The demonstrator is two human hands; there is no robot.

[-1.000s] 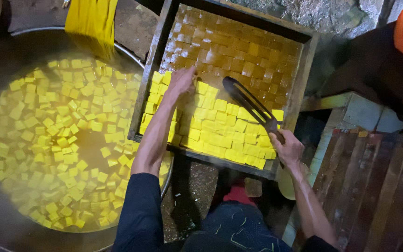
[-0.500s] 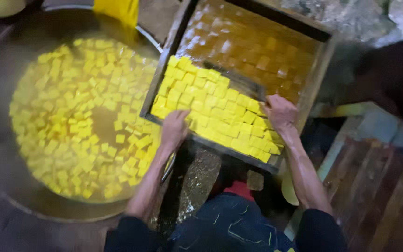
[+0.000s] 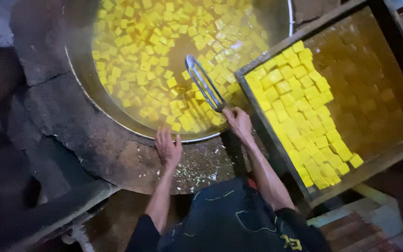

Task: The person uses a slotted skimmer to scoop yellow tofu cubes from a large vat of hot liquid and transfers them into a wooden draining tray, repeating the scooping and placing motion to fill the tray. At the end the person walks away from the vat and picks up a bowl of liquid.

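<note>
While our right hand [image 3: 239, 122] closes around the handle end of a long metal skimmer [image 3: 204, 83], its looped head reaches out over the big round pan [image 3: 82, 70], where it lies among the yellow cubes [image 3: 141, 51] floating in cloudy yellowish liquid. Our left hand [image 3: 168, 147] is released, fingers spread flat, resting palm down on the rough stone ledge [image 3: 113, 154] just outside the near rim of the pan and gripping nothing. To the right of the pan, touching or nearly touching its rim, sits a dark wooden tray [image 3: 399, 154] set at a slant. The side of the tray nearest the pan is packed with a tight band of bright yellow blocks [image 3: 304, 116], while the side farther from the pan holds a dull brownish wet layer. Nearer to us than the pan, our dark sleeves and dark trousers [image 3: 229, 219] fill the lower edge of the view.
</note>
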